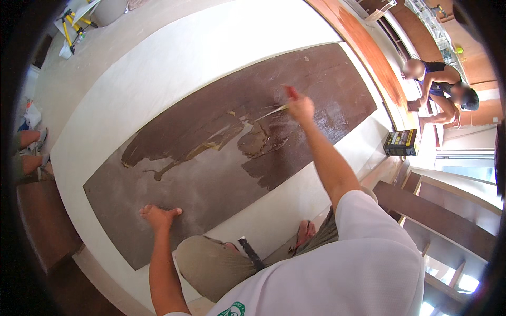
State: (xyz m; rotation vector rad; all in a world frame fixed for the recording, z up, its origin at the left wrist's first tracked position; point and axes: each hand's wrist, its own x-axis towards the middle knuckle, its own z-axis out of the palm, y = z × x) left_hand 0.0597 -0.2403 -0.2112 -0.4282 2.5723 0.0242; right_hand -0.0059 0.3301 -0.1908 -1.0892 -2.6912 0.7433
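A long dark brown panel (200, 181) lies across a larger white sheet (158, 79) in front of me. Wet, glossy adhesive (252, 143) covers its far half and right part in uneven smears, while the near left part is dull and dusty. My right hand (301, 109) is closed around a red-handled scraper (289, 91) above the right part of the panel. A pale edge points left from that hand, blurred by motion. My left hand (157, 215) rests on the panel's near left part, fingers spread, holding nothing.
A black and yellow can (401, 142) stands to the right. Beyond it, two people (440, 87) crouch by wooden boards. Brown shelving frames (437, 216) lie at lower right. At far left are another person's legs (34, 152), a brown box (45, 221) and a yellow tripod (69, 23).
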